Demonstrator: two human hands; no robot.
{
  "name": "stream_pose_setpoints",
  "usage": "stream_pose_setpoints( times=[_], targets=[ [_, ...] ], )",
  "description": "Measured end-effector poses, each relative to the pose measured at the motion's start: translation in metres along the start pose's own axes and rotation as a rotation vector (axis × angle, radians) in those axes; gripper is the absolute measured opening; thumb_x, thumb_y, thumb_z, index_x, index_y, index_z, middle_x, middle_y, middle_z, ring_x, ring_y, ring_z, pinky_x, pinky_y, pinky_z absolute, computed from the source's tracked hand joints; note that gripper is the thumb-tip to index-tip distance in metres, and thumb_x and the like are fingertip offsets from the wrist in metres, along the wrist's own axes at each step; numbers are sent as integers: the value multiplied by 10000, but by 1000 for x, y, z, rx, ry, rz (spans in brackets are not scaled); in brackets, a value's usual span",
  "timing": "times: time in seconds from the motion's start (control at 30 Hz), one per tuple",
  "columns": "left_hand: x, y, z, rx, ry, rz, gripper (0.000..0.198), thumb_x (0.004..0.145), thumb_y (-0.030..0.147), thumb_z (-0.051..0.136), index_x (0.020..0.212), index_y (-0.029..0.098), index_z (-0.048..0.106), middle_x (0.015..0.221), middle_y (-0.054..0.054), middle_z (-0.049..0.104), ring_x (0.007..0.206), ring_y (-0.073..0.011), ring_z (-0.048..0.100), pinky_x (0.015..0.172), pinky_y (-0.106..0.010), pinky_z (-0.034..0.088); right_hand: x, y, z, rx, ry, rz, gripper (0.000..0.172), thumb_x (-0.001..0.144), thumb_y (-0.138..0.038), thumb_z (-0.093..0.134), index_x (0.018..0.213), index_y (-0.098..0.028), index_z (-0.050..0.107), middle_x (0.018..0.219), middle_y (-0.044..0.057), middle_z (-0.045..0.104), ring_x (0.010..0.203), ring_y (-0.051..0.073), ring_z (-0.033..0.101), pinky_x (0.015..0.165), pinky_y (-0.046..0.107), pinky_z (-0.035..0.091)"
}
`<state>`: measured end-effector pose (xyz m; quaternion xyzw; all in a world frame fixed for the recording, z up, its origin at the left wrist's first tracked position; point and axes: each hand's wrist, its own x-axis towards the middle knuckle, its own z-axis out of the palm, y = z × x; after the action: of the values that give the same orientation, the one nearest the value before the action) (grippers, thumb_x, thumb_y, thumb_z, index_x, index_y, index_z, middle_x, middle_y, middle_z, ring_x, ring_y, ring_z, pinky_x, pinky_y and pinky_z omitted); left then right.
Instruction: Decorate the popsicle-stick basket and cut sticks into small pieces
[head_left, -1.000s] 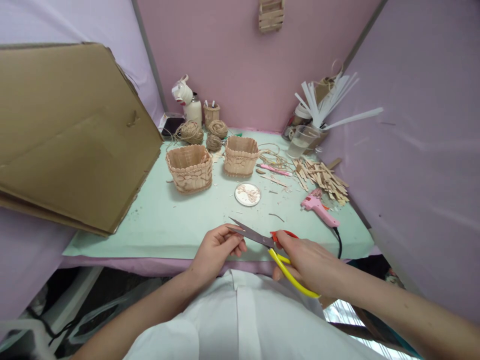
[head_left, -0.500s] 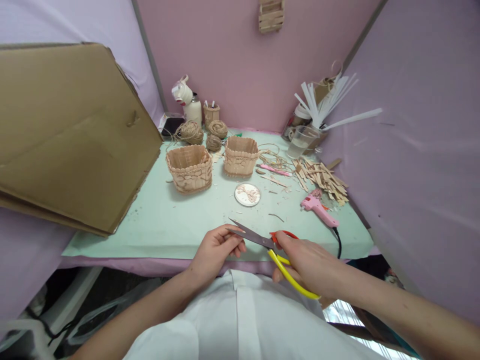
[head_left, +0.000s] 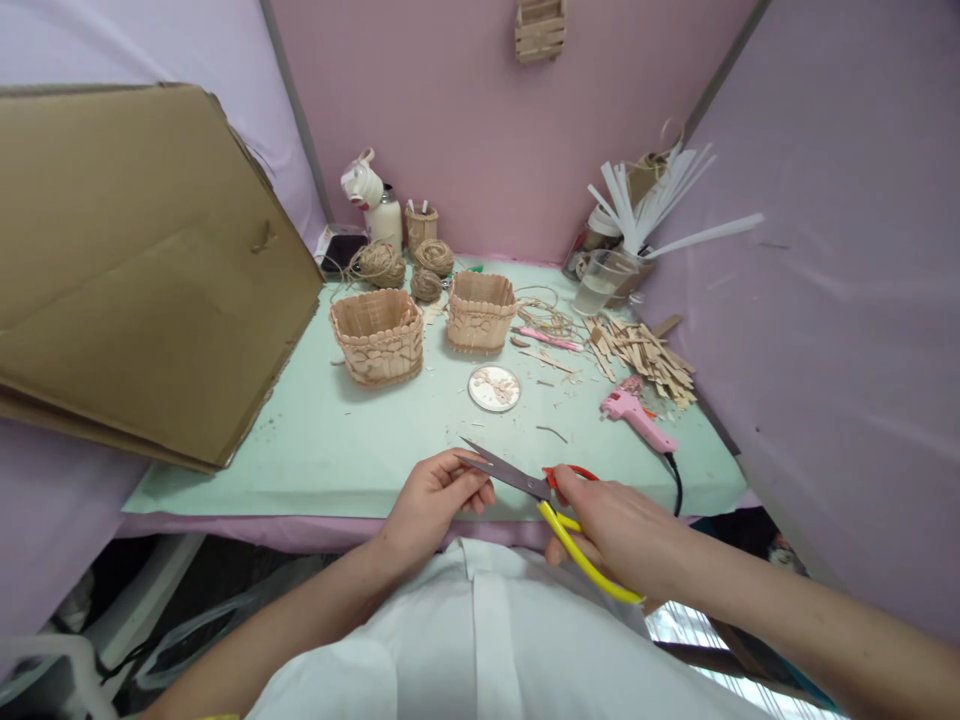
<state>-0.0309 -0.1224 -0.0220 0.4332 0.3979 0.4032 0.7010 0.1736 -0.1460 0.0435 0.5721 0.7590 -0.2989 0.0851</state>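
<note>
My right hand (head_left: 607, 525) grips a pair of scissors (head_left: 514, 478) with one red and one yellow handle, its dark blades slightly parted and pointing left. At the blade tips, my left hand (head_left: 442, 488) is closed with thumb and fingers pinched together; whatever lies between them is too small to make out. Beyond the hands, a round white dish (head_left: 493, 388) holds small pale scraps. Two wooden-slat baskets, a left one (head_left: 381, 350) and a right one (head_left: 480, 320), stand upright behind it.
A pink glue gun (head_left: 637, 415) lies at the right, before a pile of wooden sticks (head_left: 645, 355). Twine balls (head_left: 379, 265) and a bottle (head_left: 384, 220) stand at the back. White glue sticks (head_left: 637, 210) rise from a cup. A large cardboard sheet (head_left: 150, 270) leans at the left.
The hands and scissors hold nearly the same pose, with only a tiny shift of the scissors to the right. Nothing on the table has moved.
</note>
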Motion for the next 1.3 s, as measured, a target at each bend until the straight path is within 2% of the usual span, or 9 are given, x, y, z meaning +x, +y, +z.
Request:
stream_pose_setpoints(
  times=[0.17, 0.27, 0.37, 0.5, 0.6, 0.73, 0.9, 1.3],
  targets=[
    [-1, 1, 0, -23, -30, -5, 143, 776, 289, 593, 762, 147, 602, 641, -2, 625, 552, -80, 512, 550, -204, 383, -2, -7, -4, 50, -54, 38, 176, 821, -386, 463, 861, -226, 402, 808, 29, 672, 630, 182, 592, 542, 245, 324],
    [-1, 4, -1, -50, -44, -19, 169, 764, 308, 610, 742, 140, 606, 640, -5, 626, 541, -73, 506, 544, -202, 379, -2, -6, -7, 133, -73, -18, 107, 847, -314, 422, 809, -224, 376, 809, 4, 674, 635, 152, 574, 569, 239, 338],
    [0, 8, -1, -73, -20, -50, 185, 753, 319, 627, 774, 135, 614, 612, -1, 617, 512, -63, 491, 515, -190, 366, -1, 1, -10, 257, -69, -97, 125, 873, -304, 374, 785, -216, 372, 778, -10, 638, 640, 125, 536, 582, 226, 356],
    [3, 13, -2, -83, 39, -77, 218, 734, 333, 649, 793, 125, 626, 591, -6, 613, 489, -53, 474, 488, -175, 349, 2, 6, -15, 365, -93, -48, 192, 881, -362, 358, 771, -207, 392, 695, -33, 543, 570, 99, 458, 546, 218, 335],
    [5, 15, -2, -72, 73, -84, 227, 713, 335, 667, 783, 121, 631, 574, -4, 604, 479, -47, 462, 476, -170, 335, 4, 6, -14, 377, -109, -55, 179, 869, -356, 377, 769, -207, 382, 724, -31, 547, 562, 93, 440, 537, 214, 327],
    [7, 13, -3, -54, 96, -77, 218, 704, 320, 671, 792, 123, 641, 561, 5, 592, 474, -44, 455, 468, -165, 326, 5, 8, -7, 277, -43, -96, 154, 852, -340, 406, 782, -217, 344, 768, -7, 593, 614, 118, 484, 567, 222, 347],
    [10, 8, -5, -32, 78, -20, 120, 724, 244, 634, 771, 134, 631, 584, 11, 605, 508, -55, 483, 507, -172, 368, 6, 8, 1, -1, 84, -42, 161, 800, -337, 463, 853, -220, 366, 869, 51, 621, 626, 163, 528, 537, 239, 312],
    [10, 3, -7, 25, 44, 19, 118, 721, 205, 596, 823, 153, 624, 609, 14, 629, 553, -86, 525, 547, -202, 402, 7, 6, 3, -151, 128, -32, 289, 806, -441, 474, 968, -211, 408, 818, 53, 644, 637, 222, 580, 515, 255, 300]
  ],
)
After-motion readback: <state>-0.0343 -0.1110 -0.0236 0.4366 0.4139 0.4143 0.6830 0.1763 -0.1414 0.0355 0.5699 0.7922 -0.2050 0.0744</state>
